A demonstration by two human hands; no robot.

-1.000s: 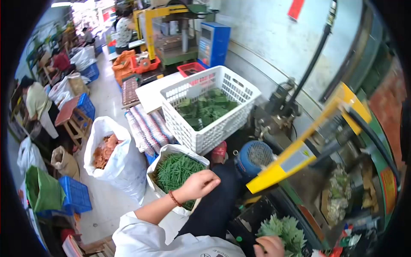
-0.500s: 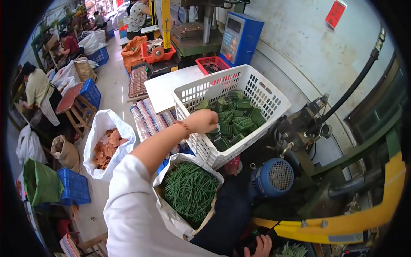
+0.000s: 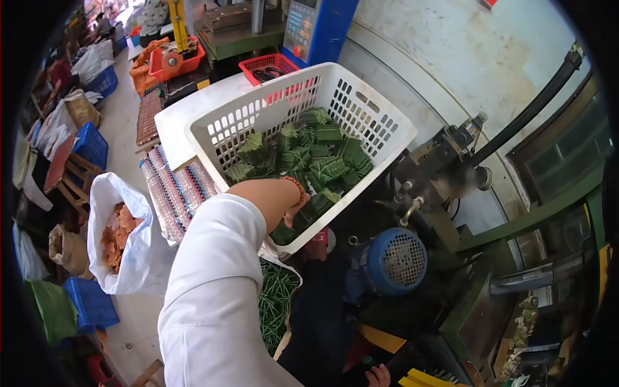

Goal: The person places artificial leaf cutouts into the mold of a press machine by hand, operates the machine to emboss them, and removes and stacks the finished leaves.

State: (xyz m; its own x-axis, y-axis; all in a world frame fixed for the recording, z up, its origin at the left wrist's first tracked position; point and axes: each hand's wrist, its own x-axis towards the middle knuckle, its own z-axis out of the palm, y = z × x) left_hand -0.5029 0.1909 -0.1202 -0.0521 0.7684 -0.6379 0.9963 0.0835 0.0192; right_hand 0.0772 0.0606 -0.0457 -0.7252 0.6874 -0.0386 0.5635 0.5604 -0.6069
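Note:
My left hand point(image 3: 296, 209), with a beaded bracelet at the wrist, reaches down inside the front of a white plastic basket point(image 3: 209, 138). Bundles of green artificial leaves point(image 3: 329, 169) lie in it, and the hand is among the nearest ones. The wrist hides most of its fingers, so I cannot tell whether it grips a bundle. Low in the view, the fingers of my right hand point(image 3: 378, 376) show, stretched out beside a dark part with a green button. Under my left sleeve stands a sack of thin green stems point(image 3: 274, 303), partly covered.
A white sack point(image 3: 155, 258) of orange-brown pieces stands at left. Behind the basket are a red tray point(image 3: 267, 68) and a blue control box point(image 3: 316, 32). A blue motor point(image 3: 396, 258) and hydraulic fittings point(image 3: 445, 164) are close on the right. Other people sit farther back.
My left hand has gone from above the basket's near edge down into it. The view has shifted, so the basket appears larger and farther left. My right hand stays low.

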